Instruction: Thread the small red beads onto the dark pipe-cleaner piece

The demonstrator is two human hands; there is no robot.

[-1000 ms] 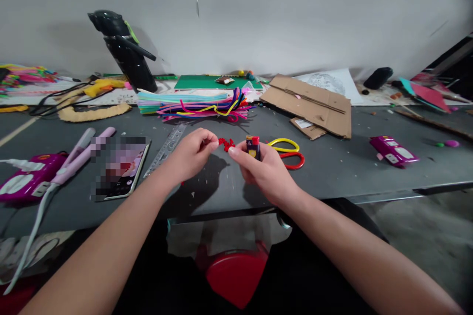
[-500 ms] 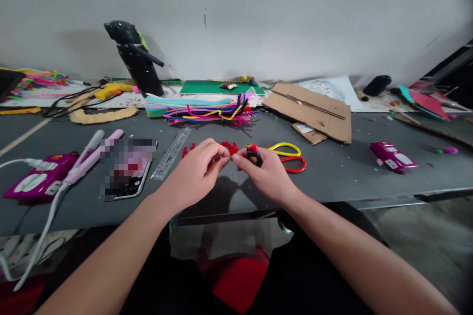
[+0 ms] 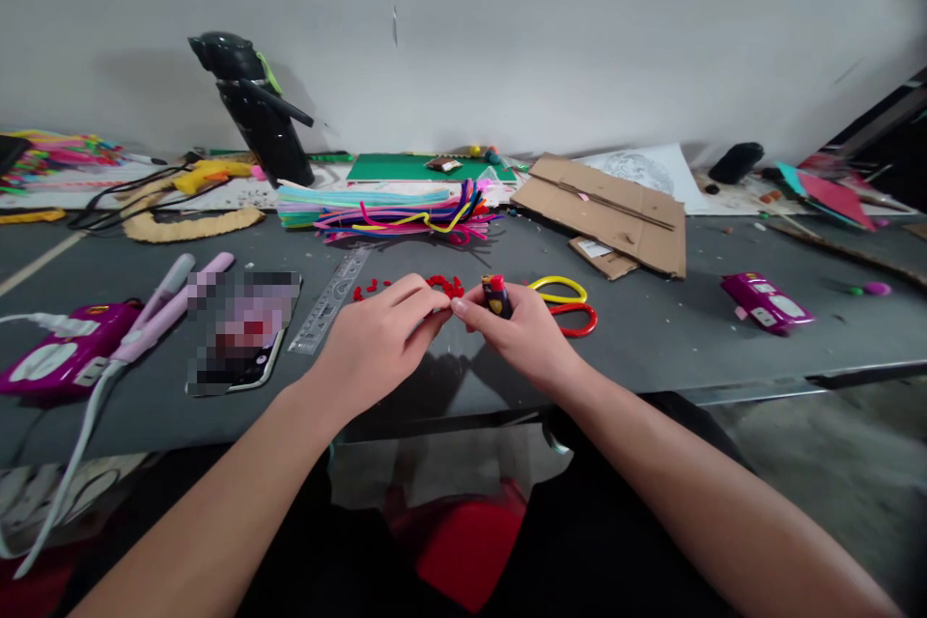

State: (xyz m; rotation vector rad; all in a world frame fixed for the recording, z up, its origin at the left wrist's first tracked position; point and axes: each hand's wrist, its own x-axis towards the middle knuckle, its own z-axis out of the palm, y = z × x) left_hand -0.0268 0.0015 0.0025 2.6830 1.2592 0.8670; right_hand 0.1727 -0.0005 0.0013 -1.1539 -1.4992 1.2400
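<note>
Both hands meet low over the grey table (image 3: 652,348), near its front edge. Left hand (image 3: 377,343) pinches the red pipe-cleaner piece (image 3: 445,287) at its fingertips. Right hand (image 3: 525,338) wraps a small lighter (image 3: 496,294) — thumb and forefinger also nipping the red piece. Probably a twist or bend in progress; contact point is too small to confirm. Keep both pinches tight and close together — loose red bits (image 3: 369,289) lie just left.

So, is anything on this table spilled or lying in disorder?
Yes. Small red bits lie scattered loose on the grey table, just beyond the left hand. Pale scraps also speckle the surface near the right hand.
</note>
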